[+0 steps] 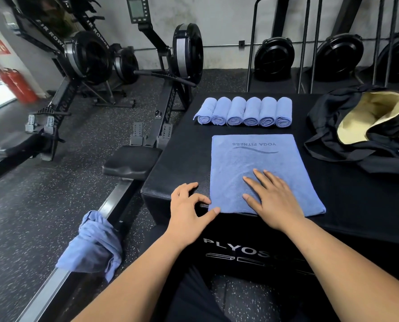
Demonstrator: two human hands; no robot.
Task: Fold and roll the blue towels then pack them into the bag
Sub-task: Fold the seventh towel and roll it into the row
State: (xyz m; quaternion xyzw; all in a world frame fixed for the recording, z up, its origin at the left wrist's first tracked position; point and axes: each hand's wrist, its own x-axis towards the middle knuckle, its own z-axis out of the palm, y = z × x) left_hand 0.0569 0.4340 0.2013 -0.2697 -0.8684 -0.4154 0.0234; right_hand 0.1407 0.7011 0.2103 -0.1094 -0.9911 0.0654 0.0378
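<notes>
A folded blue towel (259,166) printed "YOGA FITNESS" lies flat on the black plyo box (179,159), its near edge at the box's front. My right hand (271,198) rests flat on the towel's near half, fingers spread. My left hand (189,203) sits at the towel's near left corner, thumb touching the corner, fingers on the box. Several rolled blue towels (243,111) stand in a row at the far side of the box. A black bag (365,126) with a cream lining lies open at the right.
A crumpled blue towel (93,245) hangs over the rail of a rowing machine (131,163) at the left. More rowers and fan bikes line the far wall. A red fire extinguisher (19,86) stands at far left.
</notes>
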